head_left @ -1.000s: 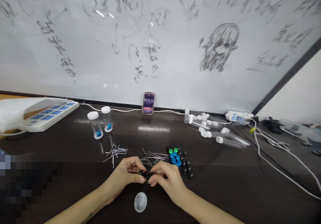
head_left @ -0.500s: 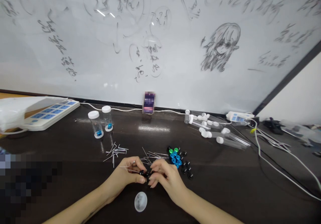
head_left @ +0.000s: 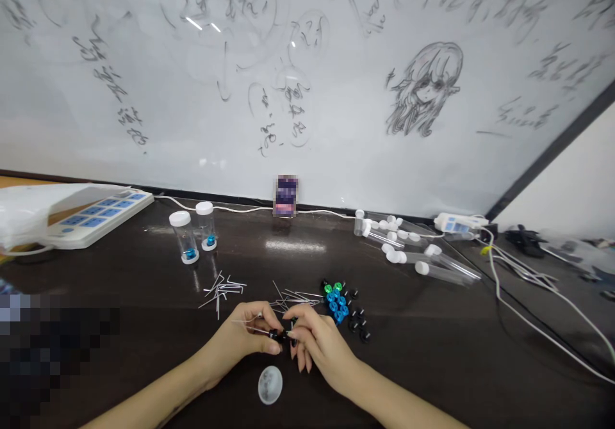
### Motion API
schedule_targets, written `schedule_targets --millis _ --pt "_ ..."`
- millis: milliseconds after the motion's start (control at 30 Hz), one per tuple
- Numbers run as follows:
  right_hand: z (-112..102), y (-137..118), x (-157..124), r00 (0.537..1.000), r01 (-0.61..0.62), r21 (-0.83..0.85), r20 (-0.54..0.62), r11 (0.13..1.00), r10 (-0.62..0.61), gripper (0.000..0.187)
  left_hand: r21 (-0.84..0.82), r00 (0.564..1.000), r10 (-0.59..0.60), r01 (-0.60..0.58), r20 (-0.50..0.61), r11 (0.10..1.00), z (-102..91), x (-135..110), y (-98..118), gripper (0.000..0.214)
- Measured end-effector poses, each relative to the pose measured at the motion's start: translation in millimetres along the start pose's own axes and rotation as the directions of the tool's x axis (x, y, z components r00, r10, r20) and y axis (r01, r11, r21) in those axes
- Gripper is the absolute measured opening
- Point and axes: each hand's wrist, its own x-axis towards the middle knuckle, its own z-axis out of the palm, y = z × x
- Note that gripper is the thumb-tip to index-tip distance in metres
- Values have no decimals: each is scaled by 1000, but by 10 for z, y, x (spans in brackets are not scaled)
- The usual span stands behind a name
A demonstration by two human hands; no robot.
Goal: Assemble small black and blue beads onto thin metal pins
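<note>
My left hand (head_left: 254,333) is closed, thumb and fingers pinching a small black part (head_left: 275,335). A thin metal rod (head_left: 257,330) runs from that part back toward the palm. Pressed against the part's other end is my right hand (head_left: 317,339), its thumb and index finger pinched together and the other fingers curled below. Fingertips hide much of the black part. Behind the hands lies a pile of thin metal rods (head_left: 295,298). Blue round parts (head_left: 337,304), two green ones (head_left: 333,287) and several black ones with metal pins (head_left: 356,320) sit just beyond my right hand.
A whitish oval disc (head_left: 270,385) lies nearest me. Bent metal rods (head_left: 221,288) are at left. Two capped clear tubes (head_left: 185,240) stand behind them, near a power strip (head_left: 103,218). Clear tubes with white caps (head_left: 413,259) and white cables (head_left: 519,301) lie at right. A whiteboard (head_left: 307,128) rises behind.
My right hand's lower fingers have moved down and curled below the black part, while its thumb and index finger have closed nearer to it. My left hand has barely shifted.
</note>
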Motion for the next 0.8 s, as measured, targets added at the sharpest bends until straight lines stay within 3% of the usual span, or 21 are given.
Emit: schedule_targets --millis 200,333,600,800 --pt "3 22 15 1000 -7 -17 -24 1000 6 12 -28 1000 -24 24 10 999 16 -6 23 23" --pt "0 44 38 999 -21 29 -24 999 21 19 -37 1000 -2 1 -26 999 12 11 21 23" --pt "-28 -56 20 996 58 1 -70 998 -57 20 -73 999 11 -15 -53 997 -6 33 1 23" --pt "-13 -14 56 989 31 127 -145 991 -12 24 -87 997 14 -20 -74 996 2 29 33 23"
